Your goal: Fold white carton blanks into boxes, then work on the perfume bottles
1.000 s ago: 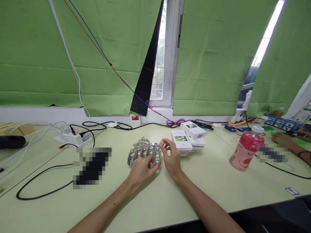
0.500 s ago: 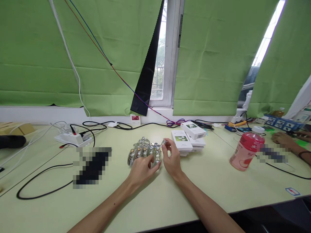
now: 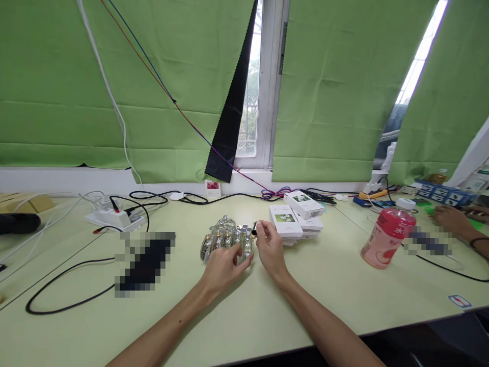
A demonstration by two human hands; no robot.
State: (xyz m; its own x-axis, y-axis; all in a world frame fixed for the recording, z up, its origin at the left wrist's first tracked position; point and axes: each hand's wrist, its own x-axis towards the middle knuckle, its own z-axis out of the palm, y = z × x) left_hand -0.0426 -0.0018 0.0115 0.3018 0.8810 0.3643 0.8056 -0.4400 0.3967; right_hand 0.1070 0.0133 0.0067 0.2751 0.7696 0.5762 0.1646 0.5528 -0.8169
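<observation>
A cluster of small glass bottles with silver caps (image 3: 223, 235) stands in the middle of the pale table (image 3: 244, 316). My left hand (image 3: 225, 265) rests against the near side of the cluster, fingers curled on the bottles. My right hand (image 3: 269, 244) is just right of the cluster and pinches a small silver cap (image 3: 255, 227) between thumb and fingers, held a little above the table. A stack of white boxes (image 3: 296, 216) lies right of my right hand.
A pink drink bottle (image 3: 387, 232) stands at the right. Another person's hand (image 3: 453, 219) works at the far right. A power strip (image 3: 114, 216) with black cables sits at the left, near a blurred dark object (image 3: 147, 262). Green blinds cover the window behind.
My right hand has lifted the silver cap slightly off the cluster and turned it. My left hand has stayed on the bottles. The other person's hand has shifted slightly.
</observation>
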